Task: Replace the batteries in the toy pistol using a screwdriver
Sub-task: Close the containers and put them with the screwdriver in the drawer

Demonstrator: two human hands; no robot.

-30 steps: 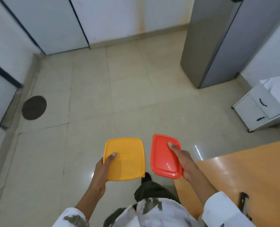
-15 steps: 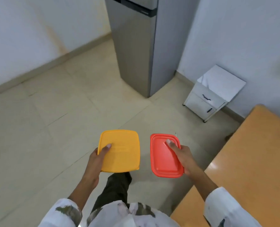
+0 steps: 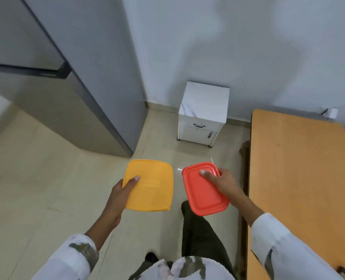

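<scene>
You face a grey fridge [image 3: 66, 102], with an orange table [image 3: 298, 168] at your right and a white cabinet [image 3: 204, 110] between them. Your left hand [image 3: 119, 195] grips a yellow container [image 3: 151, 186]. Your right hand [image 3: 222, 182] grips a red container [image 3: 204, 197], its long axis running away from you. Where the toy pistol is, or which way it points, cannot be told.

The person wears a white long-sleeved shirt [image 3: 179, 268] blotched with olive-green and grey patches, like faded camouflage. The left sleeve [image 3: 72, 257] carries one such patch at its cuff; the right sleeve [image 3: 278, 243] is mostly plain white. Dark olive trousers [image 3: 199, 235] cover the legs above a black shoe [image 3: 151, 257]. The left hand [image 3: 119, 190] and right hand [image 3: 222, 182] are bare.
</scene>
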